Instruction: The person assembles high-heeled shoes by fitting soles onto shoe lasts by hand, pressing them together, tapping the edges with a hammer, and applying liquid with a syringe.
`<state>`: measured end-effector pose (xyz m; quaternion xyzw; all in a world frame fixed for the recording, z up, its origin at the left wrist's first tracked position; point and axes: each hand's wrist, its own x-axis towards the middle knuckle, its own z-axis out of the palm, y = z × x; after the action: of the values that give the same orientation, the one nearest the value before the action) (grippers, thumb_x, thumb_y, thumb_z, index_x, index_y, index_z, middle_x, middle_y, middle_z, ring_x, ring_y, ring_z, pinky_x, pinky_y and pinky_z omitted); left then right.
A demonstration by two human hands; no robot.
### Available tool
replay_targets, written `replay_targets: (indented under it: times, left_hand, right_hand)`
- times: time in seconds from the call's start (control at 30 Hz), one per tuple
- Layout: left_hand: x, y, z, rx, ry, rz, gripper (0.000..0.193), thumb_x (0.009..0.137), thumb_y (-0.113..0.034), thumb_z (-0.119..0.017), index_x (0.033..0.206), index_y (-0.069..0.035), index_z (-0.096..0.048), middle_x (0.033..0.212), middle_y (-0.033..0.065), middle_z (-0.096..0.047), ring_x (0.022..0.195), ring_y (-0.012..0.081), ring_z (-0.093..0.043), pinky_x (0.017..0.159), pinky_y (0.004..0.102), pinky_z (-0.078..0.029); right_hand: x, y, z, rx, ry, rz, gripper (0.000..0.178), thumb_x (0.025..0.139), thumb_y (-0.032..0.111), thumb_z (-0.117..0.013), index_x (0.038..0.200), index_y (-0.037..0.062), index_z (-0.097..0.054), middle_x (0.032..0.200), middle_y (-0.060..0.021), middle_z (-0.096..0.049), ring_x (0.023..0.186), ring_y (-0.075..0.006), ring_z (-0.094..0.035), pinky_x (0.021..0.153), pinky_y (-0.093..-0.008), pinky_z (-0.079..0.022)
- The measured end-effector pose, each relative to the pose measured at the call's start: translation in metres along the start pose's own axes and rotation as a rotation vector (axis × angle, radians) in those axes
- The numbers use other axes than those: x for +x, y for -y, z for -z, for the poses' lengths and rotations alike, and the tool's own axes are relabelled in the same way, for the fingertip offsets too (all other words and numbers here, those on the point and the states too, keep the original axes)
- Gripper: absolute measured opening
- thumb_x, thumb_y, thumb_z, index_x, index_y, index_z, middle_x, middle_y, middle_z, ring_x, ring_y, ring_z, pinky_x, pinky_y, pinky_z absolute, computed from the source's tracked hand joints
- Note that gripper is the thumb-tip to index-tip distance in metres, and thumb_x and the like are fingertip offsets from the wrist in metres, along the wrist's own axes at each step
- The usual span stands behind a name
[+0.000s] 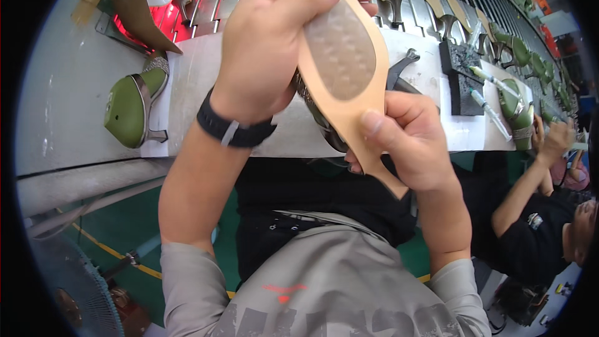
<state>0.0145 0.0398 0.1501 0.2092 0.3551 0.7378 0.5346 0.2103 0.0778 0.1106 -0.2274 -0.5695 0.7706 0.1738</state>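
A left hand (262, 50) grips the wide end of a beige insole (363, 107) as the right hand (417, 140) pinches its narrow middle, at a desk (194, 81) bearing a green high-heeled shoe (126, 107).

A tan insole (345, 108) with a cloudy oval patch (343, 56) is held aslant, narrow end (390, 181) at lower right.
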Motion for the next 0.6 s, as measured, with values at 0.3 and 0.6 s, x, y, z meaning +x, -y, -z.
replay_targets:
  times: [0.3, 0.6]
  left_hand:
    - [0.042, 0.017, 0.023, 0.119, 0.234, -0.017, 0.031, 0.104, -0.008, -0.053, 0.128, 0.009, -0.063, 0.118, 0.0189, -0.072, 0.102, 0.0217, -0.071, 0.092, 0.0315, -0.058]
    - [0.049, 0.023, 0.035, 0.130, 0.368, -0.104, 0.030, 0.103, -0.007, -0.050, 0.123, 0.009, -0.065, 0.113, 0.0150, -0.071, 0.101, 0.0198, -0.070, 0.091, 0.0299, -0.057]
  right_hand:
    - [0.004, -0.014, -0.001, 0.135, -0.130, 0.076, 0.032, 0.108, 0.025, -0.062, 0.111, -0.0061, -0.068, 0.089, -0.0119, -0.073, 0.070, -0.0148, -0.073, 0.062, -0.0276, -0.063]
    - [0.011, -0.025, -0.003, 0.204, -0.117, 0.099, 0.034, 0.108, 0.028, -0.062, 0.110, -0.0054, -0.068, 0.089, -0.0112, -0.074, 0.070, -0.0139, -0.073, 0.064, -0.0282, -0.064]
